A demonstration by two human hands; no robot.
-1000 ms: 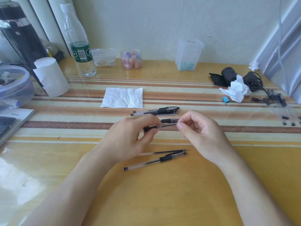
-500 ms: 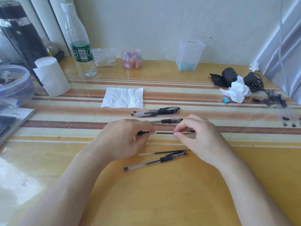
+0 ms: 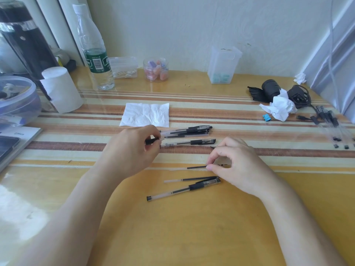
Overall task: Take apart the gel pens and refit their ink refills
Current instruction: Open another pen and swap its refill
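Note:
My right hand (image 3: 236, 164) pinches a thin ink refill (image 3: 196, 167) just above the table, its free end pointing left. My left hand (image 3: 132, 150) grips a small black pen part (image 3: 151, 140) beside the bunch of pens (image 3: 188, 130). A single clear gel pen (image 3: 190, 142) lies just below that bunch. Nearer to me lie a loose refill (image 3: 184, 179) and another gel pen (image 3: 182, 190) with a black grip.
A white tissue (image 3: 146, 114) lies behind the pens. At the back stand a water bottle (image 3: 96, 54), a jar (image 3: 156, 70) and a clear box (image 3: 222, 66). A paper roll (image 3: 61, 89) is at left; crumpled paper (image 3: 278, 107) and black gear at right.
My hands have pulled apart: the refill went right and down with my right hand, and my left hand moved up toward the bunch of pens with the black part.

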